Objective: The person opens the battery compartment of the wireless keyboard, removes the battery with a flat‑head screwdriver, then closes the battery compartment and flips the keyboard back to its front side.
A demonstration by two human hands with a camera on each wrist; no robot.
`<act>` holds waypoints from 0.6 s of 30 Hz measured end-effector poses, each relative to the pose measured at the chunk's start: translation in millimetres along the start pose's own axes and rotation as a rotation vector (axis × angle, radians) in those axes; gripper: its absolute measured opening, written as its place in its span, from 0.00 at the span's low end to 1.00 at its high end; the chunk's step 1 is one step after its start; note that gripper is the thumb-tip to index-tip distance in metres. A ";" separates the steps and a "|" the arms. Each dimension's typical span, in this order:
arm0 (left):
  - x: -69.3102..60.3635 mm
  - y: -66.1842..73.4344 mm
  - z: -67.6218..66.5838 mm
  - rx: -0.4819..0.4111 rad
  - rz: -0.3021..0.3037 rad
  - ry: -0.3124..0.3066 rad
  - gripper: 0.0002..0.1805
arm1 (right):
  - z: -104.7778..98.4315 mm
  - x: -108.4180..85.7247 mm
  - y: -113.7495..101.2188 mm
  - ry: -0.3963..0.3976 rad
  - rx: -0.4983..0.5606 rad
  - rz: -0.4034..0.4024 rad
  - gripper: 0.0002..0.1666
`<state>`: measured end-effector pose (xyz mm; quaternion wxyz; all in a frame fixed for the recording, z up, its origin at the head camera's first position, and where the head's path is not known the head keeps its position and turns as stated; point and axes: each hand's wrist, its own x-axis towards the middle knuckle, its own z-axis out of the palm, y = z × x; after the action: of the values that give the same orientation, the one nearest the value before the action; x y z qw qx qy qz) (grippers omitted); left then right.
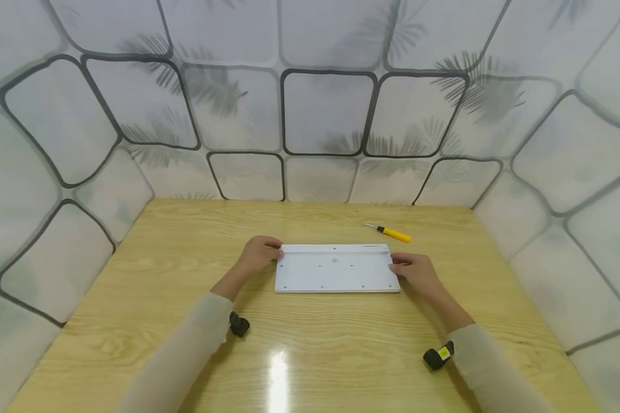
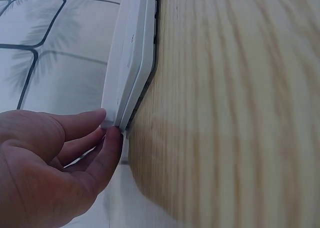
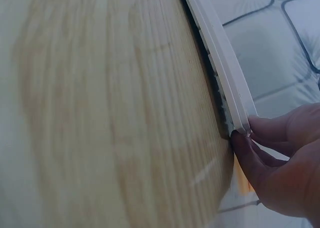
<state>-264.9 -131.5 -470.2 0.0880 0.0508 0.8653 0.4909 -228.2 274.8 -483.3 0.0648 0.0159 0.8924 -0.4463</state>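
Observation:
A white keyboard (image 1: pixel 336 272) lies with its back up, small screws dotted over it and a raised strip along the far edge. My left hand (image 1: pixel 260 253) pinches its left end near the far corner; in the left wrist view the left hand (image 2: pixel 60 163) has thumb and fingers at the keyboard's edge (image 2: pixel 135 68). At the other end, my right hand (image 1: pixel 415 272) pinches the right side. The right wrist view shows the right hand (image 3: pixel 285 163) gripping the corner of the keyboard (image 3: pixel 220 53), with keys partly visible on its underside.
A screwdriver (image 1: pixel 395 234) with a yellow handle lies behind the keyboard to the right, its tip pointing left. The wooden table (image 1: pixel 186 355) meets patterned wall covering (image 1: pixel 322 115) at the back and sides. Black wrist cameras sit by both sleeves.

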 end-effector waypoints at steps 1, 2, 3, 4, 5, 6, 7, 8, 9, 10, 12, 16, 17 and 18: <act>-1.2 -1.3 -2.5 0.004 -0.002 0.000 0.19 | 2.3 0.5 -1.9 0.001 0.002 -0.005 0.24; -2.3 -2.9 -5.3 0.010 -0.002 0.000 0.20 | 4.7 1.2 -4.1 0.003 0.001 -0.008 0.23; -3.0 -4.9 -8.0 0.016 -0.005 0.004 0.19 | 7.6 2.1 -6.3 0.003 0.000 -0.009 0.23; -4.0 -6.2 -10.7 0.020 -0.005 0.004 0.20 | 10.3 3.0 -8.1 0.004 0.002 -0.010 0.23; -5.0 -7.2 -13.4 0.025 -0.006 0.004 0.20 | 12.9 3.7 -9.8 0.003 0.002 -0.014 0.23; -6.7 -7.3 -15.9 0.027 -0.012 0.007 0.20 | 15.5 4.5 -11.6 0.002 0.003 -0.015 0.23; -7.9 -8.0 -18.2 0.028 -0.017 0.009 0.20 | 18.2 4.9 -13.4 0.003 0.000 -0.017 0.22; -8.9 -8.7 -20.2 0.033 -0.017 0.011 0.19 | 20.6 5.0 -15.5 0.003 -0.002 -0.015 0.22; -9.9 -9.4 -21.9 0.035 -0.018 0.011 0.19 | 22.6 4.7 -17.4 0.002 -0.005 -0.018 0.22; -11.1 -9.7 -23.7 0.033 -0.019 0.011 0.19 | 24.5 4.5 -19.0 0.004 -0.007 -0.021 0.22; -12.5 -11.2 -26.3 0.033 -0.026 0.014 0.19 | 28.0 4.6 -21.2 0.012 -0.017 -0.025 0.21; -13.9 -14.1 -30.8 0.041 -0.039 0.018 0.19 | 34.8 5.6 -25.8 0.022 -0.030 -0.037 0.21; -14.1 -14.5 -31.9 0.044 -0.042 0.020 0.19 | 36.3 5.7 -27.1 0.024 -0.029 -0.039 0.21; -14.5 -14.5 -33.3 0.045 -0.047 0.021 0.19 | 37.7 5.7 -28.5 0.025 -0.028 -0.042 0.21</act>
<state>-257.4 -169.4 -464.4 0.0891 0.0271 0.8781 0.4694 -232.5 227.4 -483.8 0.0448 0.0019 0.8994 -0.4349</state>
